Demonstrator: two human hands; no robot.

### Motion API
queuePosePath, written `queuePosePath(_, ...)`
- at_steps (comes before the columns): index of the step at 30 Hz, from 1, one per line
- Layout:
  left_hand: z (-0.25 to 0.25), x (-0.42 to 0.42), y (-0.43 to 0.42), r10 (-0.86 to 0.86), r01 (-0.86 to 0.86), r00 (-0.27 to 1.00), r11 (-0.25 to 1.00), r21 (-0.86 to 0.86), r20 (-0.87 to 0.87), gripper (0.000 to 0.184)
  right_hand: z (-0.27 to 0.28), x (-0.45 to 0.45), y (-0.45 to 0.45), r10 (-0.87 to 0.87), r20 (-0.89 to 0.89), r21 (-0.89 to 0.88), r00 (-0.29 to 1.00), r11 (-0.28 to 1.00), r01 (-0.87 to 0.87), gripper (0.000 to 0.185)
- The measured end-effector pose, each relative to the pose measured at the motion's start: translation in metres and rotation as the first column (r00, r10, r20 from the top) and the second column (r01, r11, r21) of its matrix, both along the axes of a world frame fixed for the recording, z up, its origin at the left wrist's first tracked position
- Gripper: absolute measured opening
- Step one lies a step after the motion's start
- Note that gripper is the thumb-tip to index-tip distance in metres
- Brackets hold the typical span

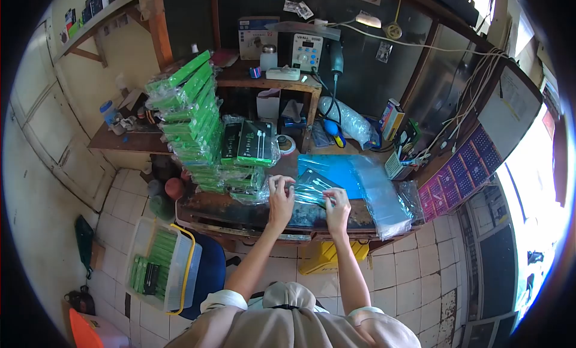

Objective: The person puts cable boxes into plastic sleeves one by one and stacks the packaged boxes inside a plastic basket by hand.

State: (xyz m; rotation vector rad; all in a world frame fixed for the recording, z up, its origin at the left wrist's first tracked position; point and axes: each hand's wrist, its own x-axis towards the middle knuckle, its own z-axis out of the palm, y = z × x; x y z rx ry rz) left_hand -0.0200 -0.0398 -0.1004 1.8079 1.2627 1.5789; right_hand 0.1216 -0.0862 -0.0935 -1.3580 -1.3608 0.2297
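Note:
A flat black box with a pale picture on it lies at the desk's front, inside a clear plastic bag. My left hand has its fingers curled on the bag's left end. At the right corner, my right hand pinches the plastic beside the box. Under and behind the box is a blue sheet. Loose clear plastic sleeves lie to the right of my right hand. Left of my left hand, a wrapped black and green box tops a short stack.
A tall, uneven stack of wrapped green boxes rises at the left. A crate holds more boxes below. Behind stand a rework station, a bubble-wrap roll and a pen basket. Cables hang at right.

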Motion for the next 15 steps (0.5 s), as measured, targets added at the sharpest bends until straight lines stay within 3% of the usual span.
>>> queuePosePath(4,-0.01,-0.005,0.004,-0.045,0.045,0.999,0.999,-0.003,-0.029,0.014,0.0,-0.001,0.008,0.001,-0.027,-0.052,1.0,0.999,-0.002,0.012)
queuePosePath(5,-0.014,-0.005,0.006,-0.084,0.083,0.995,0.996,-0.008,-0.055,0.013,0.001,0.001,0.009,0.099,-0.048,-0.079,0.994,0.992,-0.103,0.016)
queuePosePath(6,-0.013,-0.005,0.006,-0.085,0.086,0.996,0.99,-0.114,0.021,0.01,0.003,0.003,0.01,0.195,-0.073,-0.104,0.978,0.974,-0.202,0.023)
queuePosePath(7,-0.014,-0.007,0.008,-0.089,0.09,0.996,0.989,-0.116,0.017,0.01,0.004,0.007,0.011,0.287,-0.101,-0.127,0.953,0.946,-0.299,0.032)
queuePosePath(8,-0.015,-0.01,0.01,-0.094,0.098,0.995,0.99,-0.106,0.042,0.012,0.0,0.018,0.013,0.319,0.042,-0.22,0.947,0.927,-0.303,0.049)
queuePosePath(12,-0.02,-0.016,0.013,-0.055,0.064,0.994,0.992,-0.107,0.092,0.02,-0.041,0.062,0.025,0.153,0.137,-0.334,0.979,0.937,-0.1,0.085)
queuePosePath(13,-0.022,-0.017,0.015,-0.042,0.052,0.994,0.994,-0.094,0.102,0.019,-0.054,0.072,0.029,0.15,0.135,-0.335,0.979,0.937,-0.098,0.085)
queuePosePath(15,-0.024,-0.017,0.017,-0.022,0.033,0.994,0.994,-0.104,0.11,0.02,-0.074,0.086,0.036,0.066,0.311,-0.449,0.948,0.889,0.085,0.095)
